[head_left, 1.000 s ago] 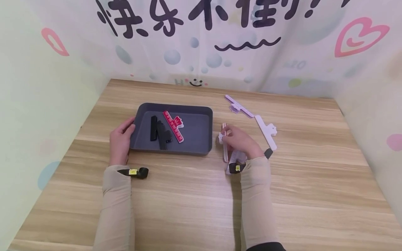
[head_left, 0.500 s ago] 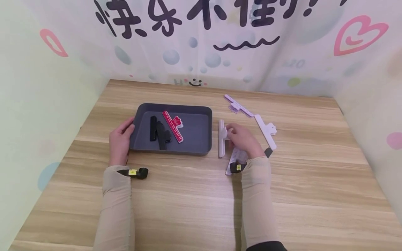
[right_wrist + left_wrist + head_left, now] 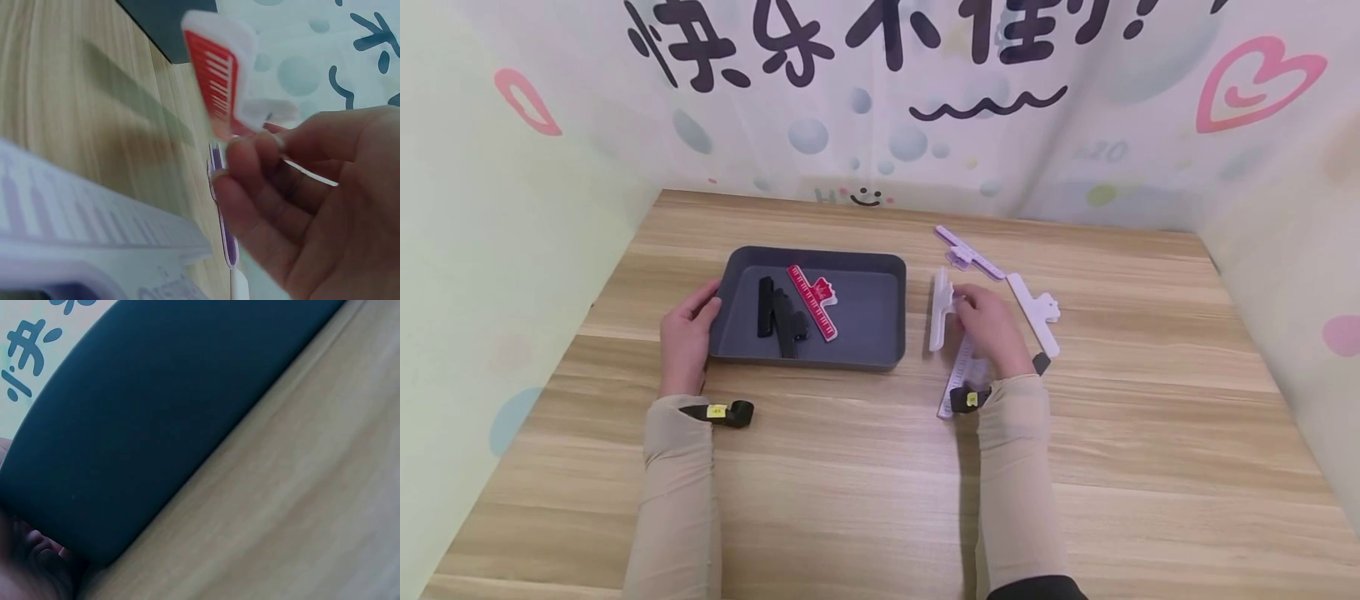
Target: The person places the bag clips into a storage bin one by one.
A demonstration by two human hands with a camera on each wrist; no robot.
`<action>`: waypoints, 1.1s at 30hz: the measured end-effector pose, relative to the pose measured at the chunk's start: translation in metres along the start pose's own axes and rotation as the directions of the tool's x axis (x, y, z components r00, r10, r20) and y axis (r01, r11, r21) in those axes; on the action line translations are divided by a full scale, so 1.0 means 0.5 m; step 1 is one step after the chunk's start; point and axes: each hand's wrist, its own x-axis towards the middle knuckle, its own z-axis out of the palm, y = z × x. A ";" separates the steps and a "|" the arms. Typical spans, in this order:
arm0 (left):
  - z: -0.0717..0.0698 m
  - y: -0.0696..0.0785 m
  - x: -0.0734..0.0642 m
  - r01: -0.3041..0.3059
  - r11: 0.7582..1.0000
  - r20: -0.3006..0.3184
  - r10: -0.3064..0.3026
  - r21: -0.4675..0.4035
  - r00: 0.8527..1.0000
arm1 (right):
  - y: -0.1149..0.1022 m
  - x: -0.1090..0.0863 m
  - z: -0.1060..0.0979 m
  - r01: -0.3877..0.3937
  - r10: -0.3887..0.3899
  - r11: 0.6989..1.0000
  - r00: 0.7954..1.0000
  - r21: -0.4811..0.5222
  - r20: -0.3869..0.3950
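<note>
My right hand [image 3: 996, 329] pinches a red-and-white piano-key clip [image 3: 215, 75] by its handle, raised over the table to the right of the tray. In the head view this clip's white back shows. Beneath that wrist lies a lavender clip [image 3: 955, 383], partly hidden by the hand and strap. On the other side, my left hand [image 3: 687, 342] holds the left wall of a dark grey tray [image 3: 868, 308], thumb at the rim. Inside the tray are a red piano-key clip [image 3: 812, 302] and two black clips, one black clip [image 3: 765, 307] beside the other black clip [image 3: 787, 325].
A purple clip [image 3: 973, 254] lies toward the back of the wooden table [image 3: 850, 475], its end near a white clip [image 3: 1036, 317] right of my right hand. A printed curtain [image 3: 880, 133] hangs behind the table.
My right hand has picked up the red-and-white clip, turned it white side up, and lifted it, lately shifting slightly right and away from me. The left hand and tray stay in place.
</note>
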 end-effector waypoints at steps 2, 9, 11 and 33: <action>0.000 0.000 -0.001 0.002 1.000 0.001 -0.002 0.000 1.000 | 0.000 0.002 0.000 0.018 -0.018 1.000 0.998 0.016 -0.053; 0.001 0.001 -0.003 0.003 1.000 -0.003 -0.003 -0.006 1.000 | -0.014 0.003 0.006 0.042 -0.020 0.992 0.983 0.119 -0.185; 0.001 0.002 -0.003 0.004 1.000 -0.006 -0.004 -0.006 1.000 | -0.022 0.004 0.011 0.053 -0.014 0.982 0.978 0.182 -0.208; 0.002 -0.003 0.001 0.018 1.000 -0.006 -0.018 -0.020 1.000 | -0.056 0.047 0.121 0.168 -0.005 0.639 0.977 0.750 -0.214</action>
